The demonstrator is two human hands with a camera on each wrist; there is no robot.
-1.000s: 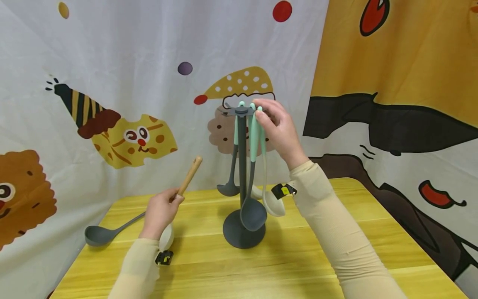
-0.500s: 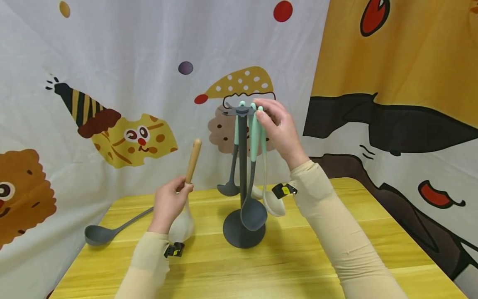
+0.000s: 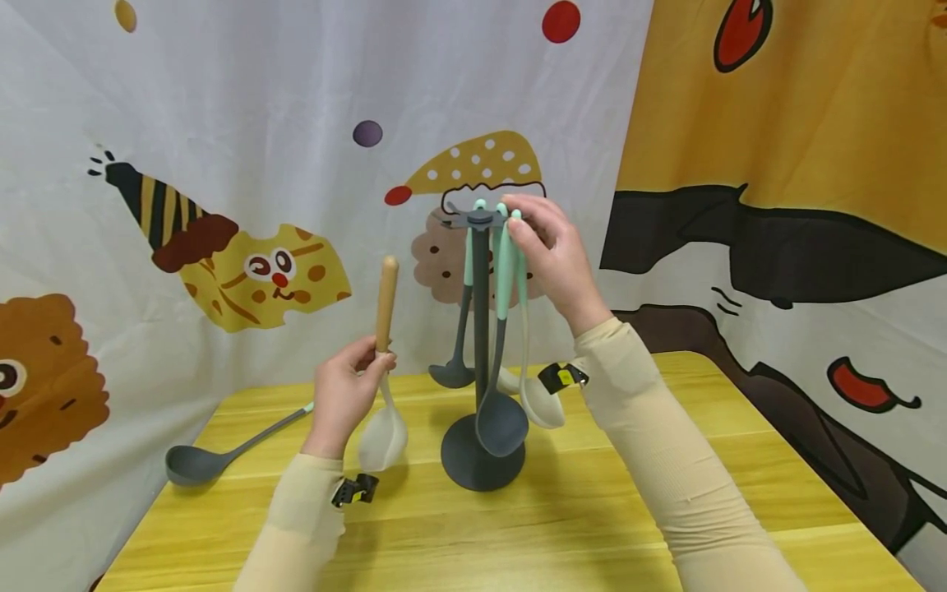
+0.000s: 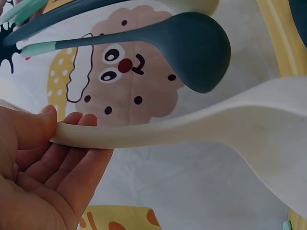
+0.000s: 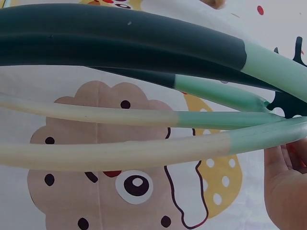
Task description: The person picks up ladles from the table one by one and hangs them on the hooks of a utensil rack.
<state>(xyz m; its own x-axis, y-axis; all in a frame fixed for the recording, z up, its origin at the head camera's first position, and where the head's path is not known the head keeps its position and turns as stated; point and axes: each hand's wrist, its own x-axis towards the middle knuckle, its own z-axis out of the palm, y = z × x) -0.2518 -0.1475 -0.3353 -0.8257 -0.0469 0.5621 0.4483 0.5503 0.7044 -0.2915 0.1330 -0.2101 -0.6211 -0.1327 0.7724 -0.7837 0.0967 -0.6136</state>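
In the head view my left hand (image 3: 346, 393) pinches a white spoon (image 3: 383, 440) just below its wooden handle (image 3: 387, 304). The handle points up and the bowl hangs down, left of a dark utensil stand (image 3: 481, 329). In the left wrist view, thumb and fingers hold the white neck (image 4: 144, 136). At the stand's top, my right hand (image 3: 551, 251) pinches the mint-green handle end of a white ladle (image 3: 543, 404) hanging on the right. A dark grey ladle (image 3: 503, 427) hangs in front, and a smaller dark ladle (image 3: 453, 375) on the far side.
Another dark grey ladle (image 3: 196, 465) lies at the left of the yellow wood-grain table (image 3: 592, 526), its green-tipped handle pointing toward the stand. The stand's round base (image 3: 462, 469) sits mid-table. Behind hangs a printed curtain (image 3: 281, 99).
My left hand has moved right toward the stand, turning the spoon more upright; its white bowl now shows below the hand. The right hand stays at the stand's top.
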